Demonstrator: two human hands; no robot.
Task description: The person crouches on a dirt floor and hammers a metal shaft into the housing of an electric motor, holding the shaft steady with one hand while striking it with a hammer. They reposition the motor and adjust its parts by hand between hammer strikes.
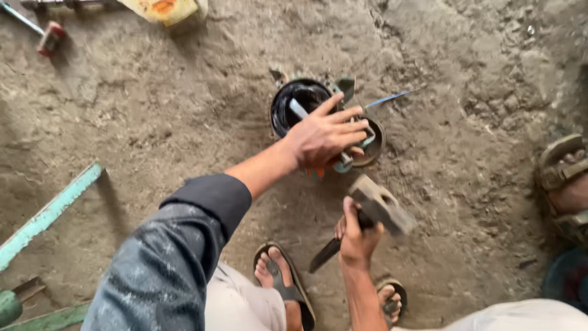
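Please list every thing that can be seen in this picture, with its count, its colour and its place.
black round part: 1, black, on the ground at upper centre, under the left hand
rusty round part: 1, brown, right beside the black one
thin blue rod: 1, blue, sticking out to the right of the parts
hammer: 1, grey head, dark handle, in the right hand
green metal bar: 1, pale green, left edge
yellow object: 1, top edge, cut off
other person's sandalled foot: 1, right edge
dirt ground: grey-brown
sandals: 2, dark, on own feet, bottom centre
left hand: on the parts
right hand: gripping the hammer
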